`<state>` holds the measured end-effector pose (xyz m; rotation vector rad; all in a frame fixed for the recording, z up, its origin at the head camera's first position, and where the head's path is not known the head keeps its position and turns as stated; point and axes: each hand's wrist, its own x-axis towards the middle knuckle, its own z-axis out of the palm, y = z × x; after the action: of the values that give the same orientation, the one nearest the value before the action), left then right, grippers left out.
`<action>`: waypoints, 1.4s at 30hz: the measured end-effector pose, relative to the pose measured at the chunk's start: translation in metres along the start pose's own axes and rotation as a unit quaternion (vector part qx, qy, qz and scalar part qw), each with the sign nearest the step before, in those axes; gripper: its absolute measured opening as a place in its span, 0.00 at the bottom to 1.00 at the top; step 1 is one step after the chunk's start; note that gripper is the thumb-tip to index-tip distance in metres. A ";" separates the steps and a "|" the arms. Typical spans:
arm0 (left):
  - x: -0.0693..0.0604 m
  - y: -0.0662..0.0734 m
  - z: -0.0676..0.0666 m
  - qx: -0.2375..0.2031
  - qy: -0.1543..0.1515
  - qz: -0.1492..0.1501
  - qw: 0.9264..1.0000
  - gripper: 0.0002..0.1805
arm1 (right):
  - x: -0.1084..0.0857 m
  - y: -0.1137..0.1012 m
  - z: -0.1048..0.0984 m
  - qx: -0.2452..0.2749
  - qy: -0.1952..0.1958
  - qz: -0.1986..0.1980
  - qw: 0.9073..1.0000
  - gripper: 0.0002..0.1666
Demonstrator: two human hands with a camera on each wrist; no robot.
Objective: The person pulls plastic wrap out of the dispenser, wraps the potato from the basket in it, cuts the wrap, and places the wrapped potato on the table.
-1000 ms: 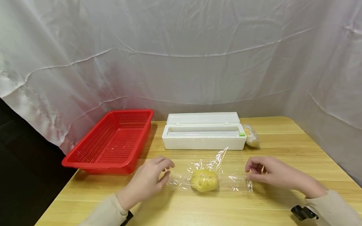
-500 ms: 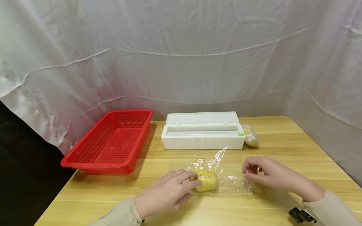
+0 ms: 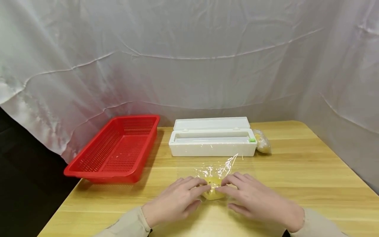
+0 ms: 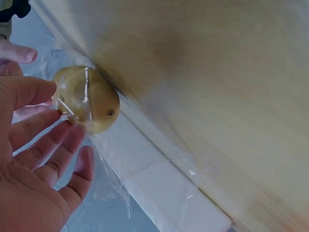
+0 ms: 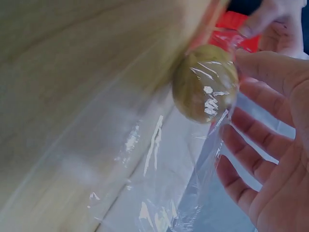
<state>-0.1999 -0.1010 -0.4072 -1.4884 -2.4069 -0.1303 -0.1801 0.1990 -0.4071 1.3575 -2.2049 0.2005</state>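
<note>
Shows glossy clear plastic film (image 3: 226, 167) over a smooth potato (image 3: 214, 195), with red plastic basket (image 3: 102, 173) at left edge of wood-grained worktop (image 3: 299, 161).

no text, label, brand, number or sign can be read here.

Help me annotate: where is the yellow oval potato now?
In the head view, the potato sits low, right of centre, between the left hand and right hand, under clear plastic film, nearer than the long white plastic box.
</note>
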 end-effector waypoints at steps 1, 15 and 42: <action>0.001 -0.001 0.001 -0.004 -0.004 -0.002 1.000 0.28 | 0.000 0.000 0.002 -0.006 0.001 0.001 1.000 0.38; 0.026 -0.027 -0.001 -0.092 -0.053 -0.077 0.991 0.39 | 0.015 0.016 0.009 0.055 -0.057 0.113 0.990 0.42; 0.051 -0.070 0.021 -0.355 -0.063 -0.180 0.915 0.21 | 0.029 0.069 0.027 0.288 -0.129 0.257 0.914 0.29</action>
<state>-0.2875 -0.0843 -0.4055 -1.2847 -2.8832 -1.1262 -0.2597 0.1989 -0.4046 1.0753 -2.8375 0.9812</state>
